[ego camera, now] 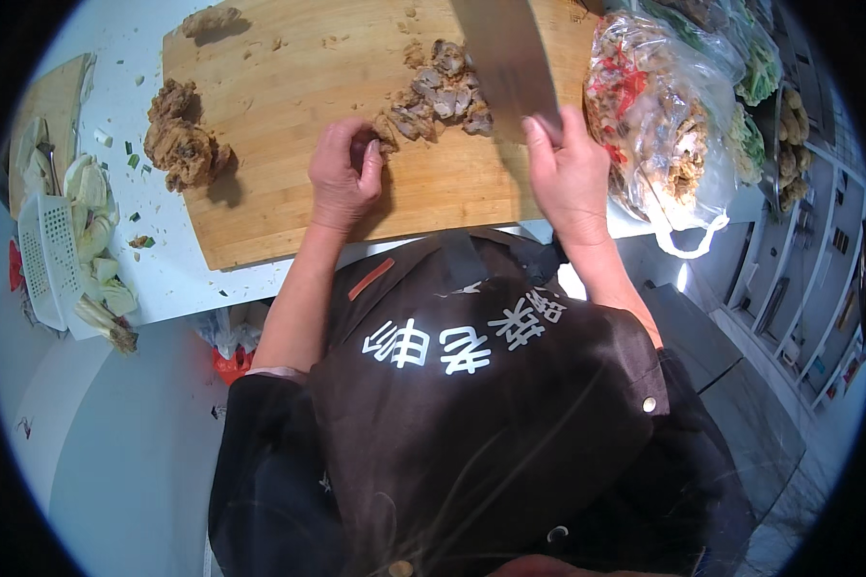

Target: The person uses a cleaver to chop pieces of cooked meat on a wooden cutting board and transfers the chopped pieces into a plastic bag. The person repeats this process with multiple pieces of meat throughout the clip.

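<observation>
My right hand [574, 180] grips a broad cleaver [509, 61] by its handle end, its wide steel blade slightly blurred and angled away from me. Left of the blade lies a pile of chopped fried chicken [444, 90], pale meat and cut bone showing. My left hand [345, 173] is curled at the near left end of that pile, thumb and fingers around the edge of a browned fried chicken piece [385, 133]. Beneath everything is a wooden cutting board [289, 187]. Uncut fried chicken pieces [187, 148] rest on its left edge, with another piece [211, 23] at the far left corner.
A clear plastic bag [664, 122] full of browned food stands right of the board, beside leafy vegetables [758, 79]. On the left, a white perforated basket [47, 245] and cut cabbage [94, 216] sit near the white table's [166, 288] edge. Shelving [815, 288] stands at right.
</observation>
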Motion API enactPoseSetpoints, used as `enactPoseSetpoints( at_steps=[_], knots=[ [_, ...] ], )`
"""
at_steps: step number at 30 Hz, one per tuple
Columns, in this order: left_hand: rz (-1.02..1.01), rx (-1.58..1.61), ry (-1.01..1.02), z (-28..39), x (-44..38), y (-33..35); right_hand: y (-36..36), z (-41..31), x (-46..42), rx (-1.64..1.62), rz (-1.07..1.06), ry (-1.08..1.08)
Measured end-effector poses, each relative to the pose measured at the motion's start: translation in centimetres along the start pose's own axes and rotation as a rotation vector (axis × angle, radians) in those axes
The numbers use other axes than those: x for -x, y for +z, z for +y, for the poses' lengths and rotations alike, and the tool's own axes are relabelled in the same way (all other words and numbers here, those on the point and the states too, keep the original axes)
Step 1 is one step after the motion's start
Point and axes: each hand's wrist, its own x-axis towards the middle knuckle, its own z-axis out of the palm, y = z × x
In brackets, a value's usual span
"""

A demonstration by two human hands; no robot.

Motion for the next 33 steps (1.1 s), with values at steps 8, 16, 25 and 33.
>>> enactPoseSetpoints(
  at_steps=[8,16,25,33],
  knots=[
    [0.017,-0.254,0.151,0.8,-0.2,0.1,-1.4,5.1,-1.1,0.523,-0.006,0.073],
    [0.018,-0.346,0.09,2.8,-1.7,4.3,0.1,4.4,0.9,0.375,-0.125,0.071],
    [-0.052,-0.3,0.246,4.6,-7.4,7.1,0.0,9.0,-0.8,-0.486,-0.337,0.507],
    [-0.141,-0.43,0.309,5.8,-8.4,9.8,1.7,10.3,-2.0,-0.901,-0.667,0.703]
  ],
)
